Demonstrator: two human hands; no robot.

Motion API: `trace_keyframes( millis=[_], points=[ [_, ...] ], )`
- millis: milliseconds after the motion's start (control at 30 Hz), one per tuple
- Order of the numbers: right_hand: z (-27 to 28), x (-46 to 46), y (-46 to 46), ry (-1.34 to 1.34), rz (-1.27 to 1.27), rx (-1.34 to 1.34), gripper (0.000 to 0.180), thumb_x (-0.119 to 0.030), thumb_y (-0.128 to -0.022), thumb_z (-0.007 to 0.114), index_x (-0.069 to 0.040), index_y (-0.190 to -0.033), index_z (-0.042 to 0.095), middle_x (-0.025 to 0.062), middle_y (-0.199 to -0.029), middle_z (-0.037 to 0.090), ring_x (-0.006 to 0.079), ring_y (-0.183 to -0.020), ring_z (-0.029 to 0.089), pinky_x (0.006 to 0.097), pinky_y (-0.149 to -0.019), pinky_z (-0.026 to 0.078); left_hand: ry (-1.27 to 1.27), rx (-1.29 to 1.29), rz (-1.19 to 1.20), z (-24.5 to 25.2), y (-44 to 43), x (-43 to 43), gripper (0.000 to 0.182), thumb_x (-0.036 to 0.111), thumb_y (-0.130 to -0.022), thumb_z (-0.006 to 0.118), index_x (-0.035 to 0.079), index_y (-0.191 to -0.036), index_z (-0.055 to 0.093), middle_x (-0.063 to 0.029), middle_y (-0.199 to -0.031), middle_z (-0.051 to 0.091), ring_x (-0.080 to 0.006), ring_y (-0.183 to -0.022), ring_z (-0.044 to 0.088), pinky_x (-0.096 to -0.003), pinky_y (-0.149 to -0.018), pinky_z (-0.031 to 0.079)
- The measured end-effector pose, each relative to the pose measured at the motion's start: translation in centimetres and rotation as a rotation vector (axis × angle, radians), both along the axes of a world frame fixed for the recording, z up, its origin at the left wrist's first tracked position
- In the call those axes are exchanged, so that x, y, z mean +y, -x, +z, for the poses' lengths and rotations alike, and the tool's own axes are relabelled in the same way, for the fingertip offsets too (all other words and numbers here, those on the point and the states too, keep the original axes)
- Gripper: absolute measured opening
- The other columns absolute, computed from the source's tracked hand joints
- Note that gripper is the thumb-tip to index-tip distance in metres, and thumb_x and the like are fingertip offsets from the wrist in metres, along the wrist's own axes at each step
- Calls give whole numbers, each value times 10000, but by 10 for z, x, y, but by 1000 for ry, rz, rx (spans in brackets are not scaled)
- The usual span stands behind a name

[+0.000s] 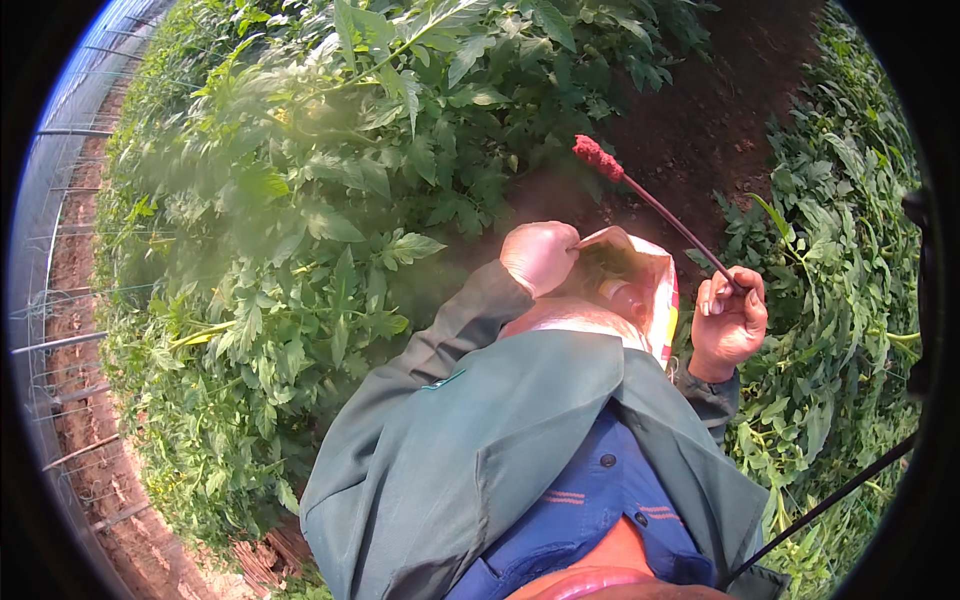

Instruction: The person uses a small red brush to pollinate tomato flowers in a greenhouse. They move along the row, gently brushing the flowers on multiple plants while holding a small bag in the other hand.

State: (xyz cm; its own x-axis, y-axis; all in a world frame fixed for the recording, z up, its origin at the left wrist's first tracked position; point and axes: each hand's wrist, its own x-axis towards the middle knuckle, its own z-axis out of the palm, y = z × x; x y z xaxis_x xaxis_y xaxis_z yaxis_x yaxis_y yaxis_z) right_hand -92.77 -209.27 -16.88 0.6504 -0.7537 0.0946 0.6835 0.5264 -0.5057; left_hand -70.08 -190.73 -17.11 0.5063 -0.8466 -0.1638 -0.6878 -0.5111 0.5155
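Observation:
My left hand (538,256) pinches the rim of an open bag (651,264) in front of my waist. Inside the bag lies a small container with a pale lid (621,291), partly in shade. In my right hand (727,319) is a thin dark stick (679,225), held between thumb and fingers. The stick slants up and to the left, and a rough red tip (598,157) covers its far end. This tip is above the bag, over the bare soil, and seems to touch nothing.
Dense tomato plants (330,217) stand at the left and top. Another leafy row (832,247) runs down the right side, with dark soil (697,120) between the rows. Wires and rods by a translucent sheet (60,225) line the far left. A black cord (825,510) crosses the lower right.

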Motion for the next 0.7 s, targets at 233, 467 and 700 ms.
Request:
trace_keyframes(
  millis=[233, 467, 700],
  points=[
    [-18, -34, 19, 16, 40, -28, 329, -219, -982, 534, 48, -1159, 608, 118, -910, 566, 171, -660, 459, 309, -585, 396, 323, -364, -6, 27, 2, -9, 112, 72, -759, 735, 87, -869, 748, -87, -747, 678, -297, -709, 664, -421, -632, 537],
    [-28, -30, 9, -5, 45, -30, 320, -213, -999, 504, 44, -1160, 605, 115, -902, 576, 175, -655, 472, 313, -593, 403, 344, 35, 171, 9, -13, 4, 220, 121, -834, 758, 60, -1046, 760, -115, -965, 740, -271, -905, 719, -357, -814, 585],
    [-3, -18, -27, 43, 43, 7, 320, -217, -990, 526, 32, -1166, 623, 104, -899, 575, 174, -685, 480, 318, -609, 401, 412, 336, 293, 2, -71, 1, 325, 228, -908, 751, 46, -1177, 728, -120, -1139, 736, -226, -979, 716, -330, -881, 572]
  ],
)
